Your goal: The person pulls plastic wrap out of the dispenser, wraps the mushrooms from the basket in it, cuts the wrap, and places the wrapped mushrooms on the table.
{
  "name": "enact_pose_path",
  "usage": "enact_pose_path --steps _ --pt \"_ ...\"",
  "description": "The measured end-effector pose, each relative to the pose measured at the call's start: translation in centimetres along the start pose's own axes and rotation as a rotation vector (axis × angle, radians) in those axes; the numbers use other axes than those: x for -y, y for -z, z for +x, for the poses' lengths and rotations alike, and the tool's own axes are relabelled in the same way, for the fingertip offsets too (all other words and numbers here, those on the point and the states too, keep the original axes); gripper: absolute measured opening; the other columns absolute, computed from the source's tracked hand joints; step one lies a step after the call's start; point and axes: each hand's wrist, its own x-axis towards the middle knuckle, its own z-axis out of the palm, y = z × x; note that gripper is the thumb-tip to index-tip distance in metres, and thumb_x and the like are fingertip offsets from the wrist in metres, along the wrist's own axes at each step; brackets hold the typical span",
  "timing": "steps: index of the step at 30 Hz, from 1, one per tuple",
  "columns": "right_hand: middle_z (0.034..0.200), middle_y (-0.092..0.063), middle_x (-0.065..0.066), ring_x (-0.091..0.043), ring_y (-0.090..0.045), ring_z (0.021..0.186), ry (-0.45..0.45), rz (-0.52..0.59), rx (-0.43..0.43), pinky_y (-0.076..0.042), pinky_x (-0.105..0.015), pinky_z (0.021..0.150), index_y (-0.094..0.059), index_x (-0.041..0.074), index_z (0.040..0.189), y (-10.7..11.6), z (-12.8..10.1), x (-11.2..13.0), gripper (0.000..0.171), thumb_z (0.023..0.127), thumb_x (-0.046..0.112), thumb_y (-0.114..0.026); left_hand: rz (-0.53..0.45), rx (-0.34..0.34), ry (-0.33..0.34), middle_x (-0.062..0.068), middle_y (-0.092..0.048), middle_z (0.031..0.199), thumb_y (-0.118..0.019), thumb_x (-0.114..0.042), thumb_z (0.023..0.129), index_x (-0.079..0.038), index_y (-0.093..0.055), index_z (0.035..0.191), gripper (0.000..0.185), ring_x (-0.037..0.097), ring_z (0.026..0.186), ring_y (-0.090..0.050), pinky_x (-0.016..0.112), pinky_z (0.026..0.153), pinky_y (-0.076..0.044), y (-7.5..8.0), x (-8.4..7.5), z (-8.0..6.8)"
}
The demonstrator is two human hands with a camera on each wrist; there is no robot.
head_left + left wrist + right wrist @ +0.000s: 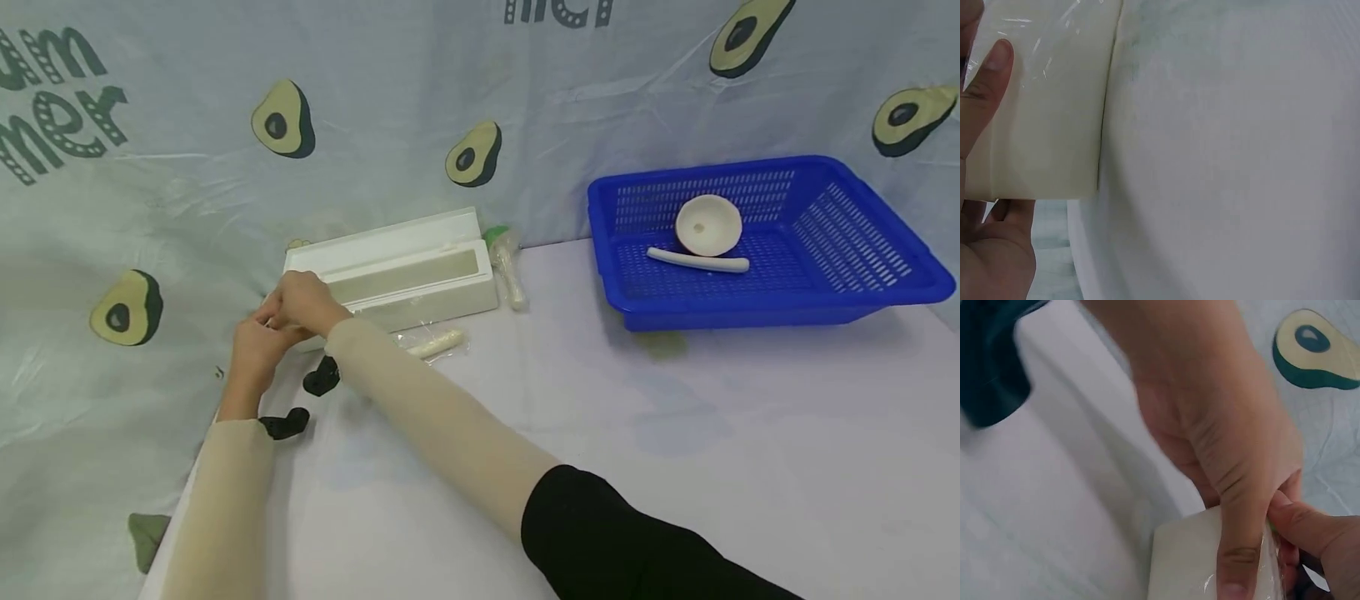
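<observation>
A long white box (pixel 438 302) stands at the back left of the table, its lid (pixel 390 242) raised. Both hands meet at its left end. My right hand (pixel 303 302) reaches across from the right and grips a clear plastic wrapper (pixel 1267 569); its thumb (pixel 1239 565) lies along the white surface. My left hand (pixel 257 354) comes from the front, and its fingertips (pixel 1297 525) pinch the same wrapper beside a small green bit. What is inside the wrapper is mostly hidden by the fingers. In the left wrist view, film covers the upper part of the pale block (pixel 1054 144).
A wrapped pale stick (pixel 435 343) lies before the box, and a wrapped piece with a green end (pixel 506 267) leans at its right. At the back right stands a blue basket (pixel 750 312) with a white bowl (pixel 708 225) and a white rod (pixel 697 261) inside.
</observation>
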Motion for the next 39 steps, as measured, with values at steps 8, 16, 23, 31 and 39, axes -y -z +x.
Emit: enact_pose_path --steps 8,16,23,31,39 --pt "0.099 -0.066 0.007 -0.004 -0.055 0.088 0.367 -0.122 0.250 -0.041 -0.012 0.077 -0.074 0.017 0.109 3.3 -1.9 -4.5 0.013 0.097 0.013 -0.071 0.092 0.101 -0.070 0.008 -0.017 0.168 -0.079 -0.049 0.086 -0.020 -0.020 0.163 0.101 0.041 0.151 -0.023 0.057 0.108 -0.039 0.2 -0.2 0.3" --pt "0.123 -0.061 -0.004 -0.018 -0.057 0.114 0.403 -0.347 0.129 -0.046 -0.022 0.098 -0.068 0.011 0.124 8.9 -8.7 -13.3 0.036 0.091 0.018 -0.079 0.290 0.042 -0.371 0.033 -0.014 0.163 -0.084 -0.019 0.086 0.004 -0.027 0.156 0.093 0.057 0.146 -0.016 0.073 0.114 -0.015 -0.9 -1.9 -1.1" --pt "0.107 -0.067 -0.007 -0.020 -0.064 0.099 0.453 -0.408 0.041 -0.052 -0.025 0.085 -0.070 0.006 0.108 10.6 -10.8 -16.5 0.010 0.099 0.007 -0.066 0.362 -0.154 -0.652 0.034 -0.045 0.141 -0.084 -0.003 0.081 0.004 -0.066 0.118 0.042 0.055 0.132 -0.038 0.071 0.109 -0.021 -2.1 -3.5 -3.1" --pt "0.103 -0.066 -0.005 -0.015 -0.061 0.093 0.512 -0.297 0.066 -0.050 -0.023 0.083 -0.067 0.006 0.103 10.2 -11.1 -16.6 0.010 0.102 0.010 -0.058 0.441 -0.156 -0.759 0.027 -0.059 0.121 -0.085 -0.002 0.080 0.000 -0.070 0.117 0.040 0.053 0.115 -0.048 0.068 0.096 -0.036 -3.6 -4.7 -2.8" --pt "0.114 -0.070 -0.005 -0.015 -0.065 0.094 0.380 -0.220 0.150 -0.052 -0.025 0.082 -0.059 0.006 0.130 9.0 -11.6 -16.3 0.037 0.098 0.019 -0.071 0.447 -0.198 -0.876 0.019 -0.068 0.104 -0.086 0.001 0.078 -0.001 -0.073 0.105 0.030 0.045 0.099 -0.057 0.059 0.080 -0.046 -4.8 -5.5 -2.4"
